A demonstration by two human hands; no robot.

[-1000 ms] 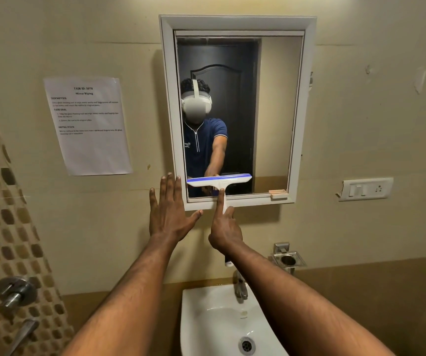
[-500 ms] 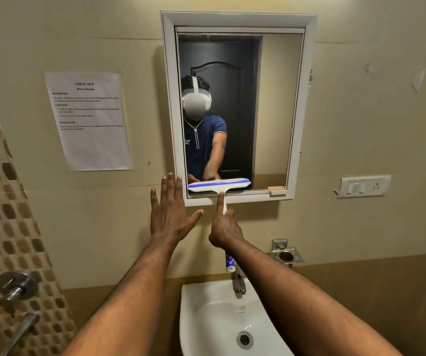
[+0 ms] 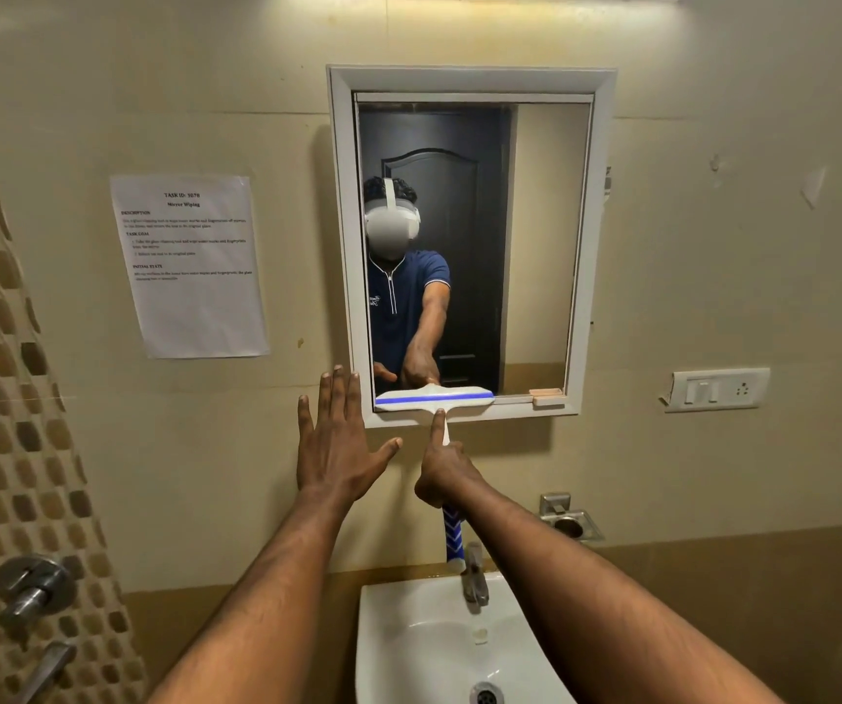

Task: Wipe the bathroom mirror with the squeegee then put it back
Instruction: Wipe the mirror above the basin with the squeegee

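Squeegee (image 3: 434, 398) blade now down at bottom edge of mirror (image 3: 536, 246) — a second ago it sat higher. Stroke done. Your right hand (image 3: 447, 475) wraps handle, index finger along neck; left hand (image 3: 340, 444) flat, fingers spread, holding nothing. Left strip wiped — shift right next.

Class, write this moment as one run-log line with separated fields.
right hand: gripping squeegee | blade: bottom edge of mirror | left hand: open, flat on wall
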